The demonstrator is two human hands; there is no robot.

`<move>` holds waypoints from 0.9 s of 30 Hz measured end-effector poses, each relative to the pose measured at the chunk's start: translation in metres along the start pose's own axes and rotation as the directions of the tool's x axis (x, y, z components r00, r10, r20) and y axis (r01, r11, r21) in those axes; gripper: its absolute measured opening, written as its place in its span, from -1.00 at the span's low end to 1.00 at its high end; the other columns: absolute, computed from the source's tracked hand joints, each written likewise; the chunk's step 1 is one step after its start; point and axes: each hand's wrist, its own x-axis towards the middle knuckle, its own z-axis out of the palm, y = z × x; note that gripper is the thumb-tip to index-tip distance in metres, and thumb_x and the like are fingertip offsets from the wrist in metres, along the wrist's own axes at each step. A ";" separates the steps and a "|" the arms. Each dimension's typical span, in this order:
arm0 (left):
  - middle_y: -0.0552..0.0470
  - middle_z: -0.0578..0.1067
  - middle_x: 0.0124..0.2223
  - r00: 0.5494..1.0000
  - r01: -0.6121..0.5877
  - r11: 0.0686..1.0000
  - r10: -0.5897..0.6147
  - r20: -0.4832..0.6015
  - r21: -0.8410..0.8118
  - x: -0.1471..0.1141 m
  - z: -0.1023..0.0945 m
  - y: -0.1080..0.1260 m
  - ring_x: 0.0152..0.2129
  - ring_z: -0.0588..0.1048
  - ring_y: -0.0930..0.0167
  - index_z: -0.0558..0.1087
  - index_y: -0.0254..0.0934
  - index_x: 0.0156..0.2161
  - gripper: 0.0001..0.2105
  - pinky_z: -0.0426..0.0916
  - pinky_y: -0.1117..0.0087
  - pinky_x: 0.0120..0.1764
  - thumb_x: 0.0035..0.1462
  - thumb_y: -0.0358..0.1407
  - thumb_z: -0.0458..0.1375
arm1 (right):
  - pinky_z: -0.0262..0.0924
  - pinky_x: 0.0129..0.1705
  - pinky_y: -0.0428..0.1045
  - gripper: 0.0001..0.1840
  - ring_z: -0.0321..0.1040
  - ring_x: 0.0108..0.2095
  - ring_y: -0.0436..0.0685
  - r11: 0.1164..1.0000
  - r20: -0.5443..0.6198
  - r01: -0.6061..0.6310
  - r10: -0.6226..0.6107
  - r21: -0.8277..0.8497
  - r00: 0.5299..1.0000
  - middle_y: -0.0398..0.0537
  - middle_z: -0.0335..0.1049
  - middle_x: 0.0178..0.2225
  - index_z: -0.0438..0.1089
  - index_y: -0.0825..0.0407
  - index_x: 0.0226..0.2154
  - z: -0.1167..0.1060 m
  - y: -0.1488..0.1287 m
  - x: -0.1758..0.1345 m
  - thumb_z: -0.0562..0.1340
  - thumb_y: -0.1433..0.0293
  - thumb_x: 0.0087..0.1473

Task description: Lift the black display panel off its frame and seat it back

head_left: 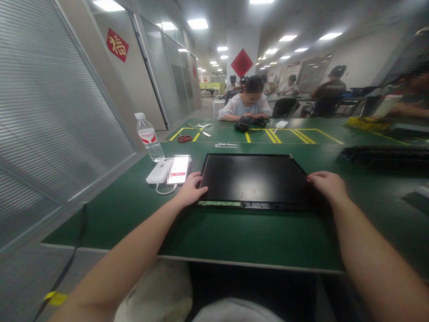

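Observation:
A black flat display panel [254, 176] lies on the green table [248, 239] in front of me, with a green circuit strip [219, 203] along its near edge. My left hand [193, 190] grips the panel's left edge, thumb over the front and fingers around the side. At the opposite edge, my right hand [328, 184] pinches the panel's right side with fingers together. The undersides of both grips are hidden.
Left of the panel are a lit phone [178, 170], a white power bank [157, 172] and a water bottle [149, 136]. Red scissors [184, 138] lie farther back. Across the table sits a person [246, 105] behind a black cabled object [250, 123]. Dark panels [385, 158] lie right.

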 end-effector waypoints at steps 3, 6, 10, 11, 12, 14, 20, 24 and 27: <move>-0.33 0.49 0.40 1.000 0.014 1.000 -0.014 0.010 0.024 0.000 0.000 0.003 0.44 0.41 -0.16 0.67 -0.24 -0.08 -0.60 0.26 -0.14 0.52 0.01 -0.05 0.43 | 0.45 -0.14 0.16 -0.88 0.60 -0.20 0.38 1.000 -0.027 0.013 -0.013 -0.005 1.000 0.06 0.68 -0.34 0.68 -0.12 -0.45 0.002 0.001 0.000 0.38 0.26 -0.01; -0.38 0.46 0.41 0.999 0.032 0.998 -0.033 0.020 0.061 0.000 -0.001 0.005 0.46 0.39 -0.19 0.68 -0.29 -0.05 -0.59 0.22 -0.14 0.54 0.04 -0.08 0.42 | 0.45 -0.13 0.18 -0.88 0.61 -0.19 0.40 1.000 -0.018 0.007 -0.007 -0.006 1.000 0.07 0.68 -0.32 0.68 -0.11 -0.43 0.001 0.001 0.001 0.39 0.25 -0.01; -0.37 0.45 0.43 0.999 0.040 0.996 -0.042 0.019 0.078 -0.001 -0.001 0.006 0.47 0.38 -0.17 0.67 -0.29 -0.02 -0.59 0.21 -0.14 0.54 0.07 -0.11 0.42 | 0.44 -0.15 0.17 -0.87 0.62 -0.16 0.41 0.999 0.016 -0.011 0.012 -0.032 1.000 0.09 0.69 -0.28 0.70 -0.11 -0.41 -0.001 0.000 0.003 0.40 0.25 0.01; -0.36 0.45 0.42 0.999 0.037 0.996 -0.039 0.016 0.075 -0.001 0.000 0.005 0.46 0.39 -0.17 0.66 -0.28 -0.03 -0.60 0.22 -0.14 0.54 0.06 -0.11 0.42 | 0.44 -0.16 0.16 -0.87 0.62 -0.17 0.40 0.999 0.012 -0.007 0.007 -0.035 1.000 0.09 0.69 -0.29 0.70 -0.11 -0.42 -0.001 0.000 0.003 0.40 0.26 0.01; -0.34 0.47 0.41 0.999 0.032 0.997 -0.033 0.011 0.072 -0.001 0.000 0.005 0.46 0.39 -0.17 0.66 -0.27 -0.04 -0.61 0.22 -0.14 0.54 0.06 -0.11 0.42 | 0.44 -0.17 0.16 -0.87 0.61 -0.18 0.39 0.999 0.004 0.002 -0.002 -0.036 1.000 0.08 0.69 -0.30 0.70 -0.12 -0.42 -0.001 0.000 0.003 0.39 0.26 0.00; -0.30 0.50 0.36 1.000 0.010 0.998 -0.010 -0.003 0.061 -0.002 0.001 0.005 0.44 0.41 -0.16 0.64 -0.24 -0.02 -0.60 0.25 -0.15 0.53 0.03 -0.13 0.43 | 0.44 -0.18 0.15 -0.87 0.61 -0.19 0.40 0.999 -0.014 0.021 -0.021 -0.038 1.000 0.07 0.68 -0.31 0.70 -0.13 -0.41 0.001 0.000 0.002 0.38 0.27 -0.01; -0.30 0.42 0.40 0.997 -0.078 0.995 0.080 -0.025 0.056 -0.007 0.003 0.012 0.43 0.42 -0.09 0.58 -0.21 0.15 -0.48 0.26 -0.15 0.51 0.06 -0.17 0.44 | 0.46 -0.13 0.19 -0.83 0.62 -0.14 0.44 0.999 0.016 0.004 -0.003 -0.050 1.000 0.11 0.69 -0.26 0.72 -0.12 -0.37 0.000 -0.002 -0.001 0.37 0.26 0.03; -0.27 0.50 0.34 0.991 -0.130 0.987 0.125 0.056 0.099 -0.010 0.001 0.017 0.40 0.44 -0.12 0.65 -0.16 0.02 -0.60 0.25 -0.20 0.50 0.10 -0.09 0.46 | 0.46 -0.12 0.19 -0.87 0.61 -0.16 0.42 0.999 0.008 0.018 -0.018 -0.037 1.000 0.10 0.68 -0.28 0.71 -0.12 -0.39 -0.001 -0.002 0.000 0.39 0.27 0.02; -0.27 0.51 0.33 0.985 -0.159 0.982 0.151 0.078 0.101 -0.011 0.000 0.020 0.38 0.45 -0.15 0.68 -0.14 -0.02 -0.60 0.26 -0.25 0.48 0.10 0.00 0.49 | 0.46 -0.10 0.19 -0.86 0.61 -0.16 0.41 0.999 0.006 0.011 -0.011 -0.044 1.000 0.10 0.68 -0.28 0.70 -0.12 -0.39 0.001 -0.002 0.000 0.38 0.26 0.02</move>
